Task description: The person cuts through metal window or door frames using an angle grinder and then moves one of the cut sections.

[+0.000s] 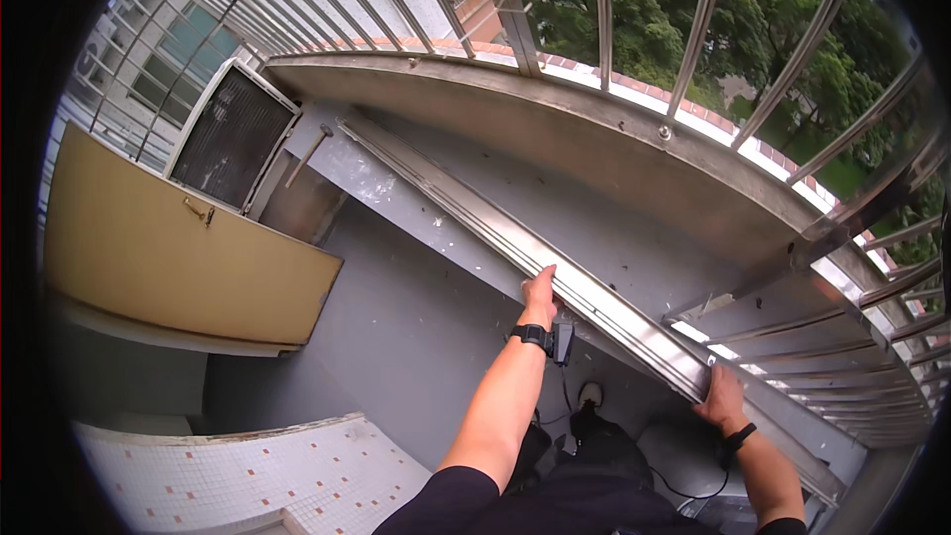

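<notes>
A long silvery metal track (604, 302) with grooves along its length runs slantwise from the far left of a grey ledge to near my right side. My left hand (540, 292) is closed around the track's near edge, partway along it, thumb on top and fingers hidden beneath. At the near right end of the track, my right hand (723, 396) grips it, with part of the fingers out of sight. Far off to the left, a hammer (309, 157) lies on the ledge (396, 203), which is spotted with white marks.
Metal bars (701, 35) rise along the outer side, trees beyond them. To the left are a tan panel (178, 238) with a handle and a white-framed dark grille (236, 137). A mosaic-tiled surface (267, 476) fills the lower left. Cables (684, 491) hang near my legs.
</notes>
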Available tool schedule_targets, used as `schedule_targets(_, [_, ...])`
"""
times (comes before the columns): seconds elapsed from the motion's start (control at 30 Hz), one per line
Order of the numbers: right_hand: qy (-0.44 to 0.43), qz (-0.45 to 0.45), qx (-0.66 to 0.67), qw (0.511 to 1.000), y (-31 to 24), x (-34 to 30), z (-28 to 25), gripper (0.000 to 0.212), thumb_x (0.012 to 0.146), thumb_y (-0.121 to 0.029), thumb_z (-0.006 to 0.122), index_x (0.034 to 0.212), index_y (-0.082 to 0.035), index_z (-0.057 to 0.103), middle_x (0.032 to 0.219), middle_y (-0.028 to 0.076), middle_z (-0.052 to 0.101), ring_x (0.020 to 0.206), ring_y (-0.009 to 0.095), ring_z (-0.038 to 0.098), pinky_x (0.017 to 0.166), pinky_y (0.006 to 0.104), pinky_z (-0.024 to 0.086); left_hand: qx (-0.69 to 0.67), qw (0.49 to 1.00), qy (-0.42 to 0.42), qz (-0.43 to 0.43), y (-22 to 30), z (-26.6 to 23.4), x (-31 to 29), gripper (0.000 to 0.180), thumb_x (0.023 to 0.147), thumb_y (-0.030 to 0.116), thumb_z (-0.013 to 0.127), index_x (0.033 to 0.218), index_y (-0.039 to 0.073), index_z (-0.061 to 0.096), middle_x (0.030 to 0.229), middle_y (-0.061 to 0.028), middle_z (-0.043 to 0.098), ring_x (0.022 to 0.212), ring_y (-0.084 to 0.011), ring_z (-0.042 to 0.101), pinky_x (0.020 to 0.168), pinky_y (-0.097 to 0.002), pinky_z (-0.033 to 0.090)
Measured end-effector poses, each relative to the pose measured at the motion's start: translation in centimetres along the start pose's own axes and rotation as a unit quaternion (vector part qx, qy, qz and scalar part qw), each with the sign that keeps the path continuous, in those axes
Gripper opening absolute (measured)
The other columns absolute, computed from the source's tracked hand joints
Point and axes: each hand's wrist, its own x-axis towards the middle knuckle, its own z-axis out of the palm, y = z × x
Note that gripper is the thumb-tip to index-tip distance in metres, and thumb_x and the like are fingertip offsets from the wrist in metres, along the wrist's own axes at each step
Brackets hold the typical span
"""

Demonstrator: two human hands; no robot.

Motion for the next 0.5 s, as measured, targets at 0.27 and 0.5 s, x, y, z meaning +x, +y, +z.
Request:
schedule_targets(0.27, [-0.004,-0.048,0.052,0.997,-2.5,3.5,-1.2,0.099,0.053,-0.037,0.092,0.133,-0.002,0.046,0.123,0.021,0.058,0.117,0.041,0.056,0.098,0.0534,0.047,-0.001,1.0,-0.016,-0.018,-1.5,0.2,-0.3,0.066,0.085,0.021,0.082,0.132,-0.013,0.049,0.129,-0.0265,0.06,0.118,-0.0375,0.06,0.099,-0.0548,0.048])
schedule_targets(0.5, [-0.044,-0.036,0.03,0.998,-4.2,4.7,-1.4,0.083,0.055,-0.038,0.091,0.116,0.001,0.051,0.112,0.023,0.062,0.108,0.04,0.062,0.092,0.0493,0.051,-0.006,1.0,-0.012,-0.023,-1.3,-1.3,-0.2,0.048,0.093,0.023,0.074,0.128,-0.006,0.056,0.119,-0.0198,0.067,0.106,-0.0388,0.068,0.089,-0.0629,0.051])
